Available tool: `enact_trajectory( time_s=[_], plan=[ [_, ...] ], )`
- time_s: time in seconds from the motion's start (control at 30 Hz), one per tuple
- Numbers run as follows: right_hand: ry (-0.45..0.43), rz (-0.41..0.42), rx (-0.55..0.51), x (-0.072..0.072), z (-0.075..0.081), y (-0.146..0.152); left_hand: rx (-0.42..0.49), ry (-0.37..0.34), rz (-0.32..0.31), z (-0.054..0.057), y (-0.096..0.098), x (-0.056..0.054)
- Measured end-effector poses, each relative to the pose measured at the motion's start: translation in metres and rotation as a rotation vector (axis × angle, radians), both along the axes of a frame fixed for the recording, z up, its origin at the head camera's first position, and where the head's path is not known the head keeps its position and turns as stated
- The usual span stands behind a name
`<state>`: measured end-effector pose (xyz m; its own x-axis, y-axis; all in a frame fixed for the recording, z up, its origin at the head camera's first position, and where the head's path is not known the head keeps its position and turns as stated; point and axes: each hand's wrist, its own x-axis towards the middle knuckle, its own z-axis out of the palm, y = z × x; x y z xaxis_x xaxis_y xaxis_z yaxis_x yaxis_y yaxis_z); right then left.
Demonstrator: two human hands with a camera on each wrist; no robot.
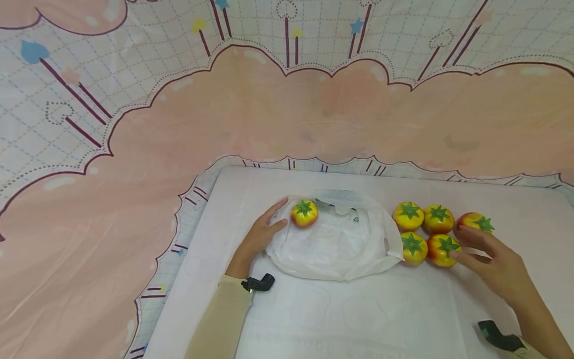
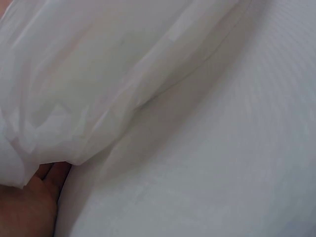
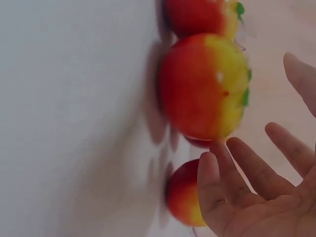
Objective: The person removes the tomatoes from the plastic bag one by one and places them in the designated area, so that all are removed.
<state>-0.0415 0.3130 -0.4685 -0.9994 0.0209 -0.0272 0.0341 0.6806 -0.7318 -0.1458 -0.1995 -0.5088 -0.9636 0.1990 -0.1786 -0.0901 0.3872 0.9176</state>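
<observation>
My left hand (image 1: 260,234) is at the left side of a white plastic bag (image 1: 327,249), thumb and index finger spread apart at its edge. In the left wrist view, the bag drapes over part of its fingers (image 2: 58,174). One yellow-and-red tomato-like fruit (image 1: 304,214) with a green star-shaped top lies at the bag's left end. My right hand (image 1: 498,259) has its fingers apart beside a near fruit (image 1: 443,250) and a far-right fruit (image 1: 474,222). In the right wrist view, its fingertips (image 3: 209,160) are just below a large fruit (image 3: 205,86).
More of the same fruits, such as the back-left one (image 1: 408,216), stand in two rows against the bag's right edge. Everything lies on a white table (image 1: 215,319). Behind it hangs a pink-and-white patterned cloth (image 1: 314,114).
</observation>
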Motion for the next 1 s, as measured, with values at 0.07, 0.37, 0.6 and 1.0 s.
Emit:
enact_trajectory(
  time_s=[0.07,0.37,0.6,1.0],
  plan=[
    [0.023,-0.005,0.004,-0.001,0.004,-0.002,0.002,0.004,-0.003,0.0,0.0,0.0],
    [0.094,-0.021,0.037,-0.012,0.023,-0.018,0.015,0.009,-0.006,0.001,0.0,0.0],
    [0.179,0.0,0.007,-0.02,0.029,-0.036,0.022,0.019,-0.003,0.003,0.002,0.003],
    [0.145,0.049,-0.095,-0.035,0.035,-0.072,0.001,0.025,-0.006,0.005,0.003,0.002]
  ],
)
